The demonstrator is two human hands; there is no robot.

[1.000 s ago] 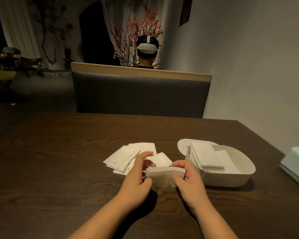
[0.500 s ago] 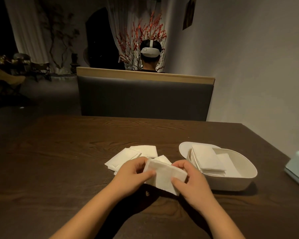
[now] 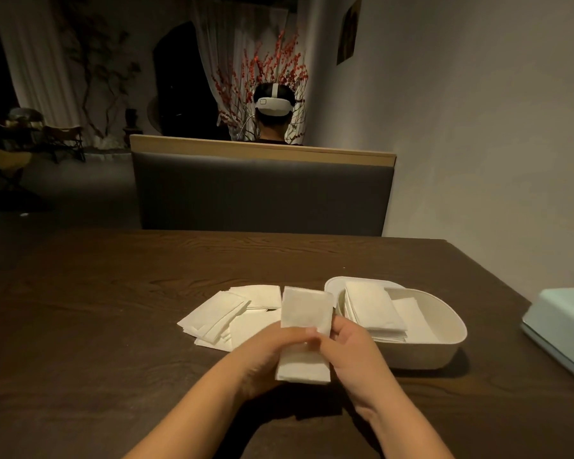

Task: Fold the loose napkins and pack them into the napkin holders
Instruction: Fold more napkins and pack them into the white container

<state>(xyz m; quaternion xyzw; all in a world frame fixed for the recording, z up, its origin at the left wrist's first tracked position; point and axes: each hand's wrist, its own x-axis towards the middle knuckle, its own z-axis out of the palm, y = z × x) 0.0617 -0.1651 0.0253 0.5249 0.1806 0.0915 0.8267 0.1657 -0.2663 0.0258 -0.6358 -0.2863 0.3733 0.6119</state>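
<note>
White folded napkin point(image 3: 305, 336) pinched upright by left hand point(image 3: 265, 356) and right hand point(image 3: 355, 356) grips, edges squared beside holder point(image 3: 451, 346), probably for packing.

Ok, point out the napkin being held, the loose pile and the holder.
held napkin point(image 3: 307, 309): head view, upper half.
loose pile point(image 3: 217, 318): head view, top sheet.
holder point(image 3: 444, 351): head view, right outer wall.

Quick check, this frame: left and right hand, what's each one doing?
Left hand: fingers curled round the folded napkin stack, holding it on end.
Right hand: also grips the same stack, from its other side.
</note>
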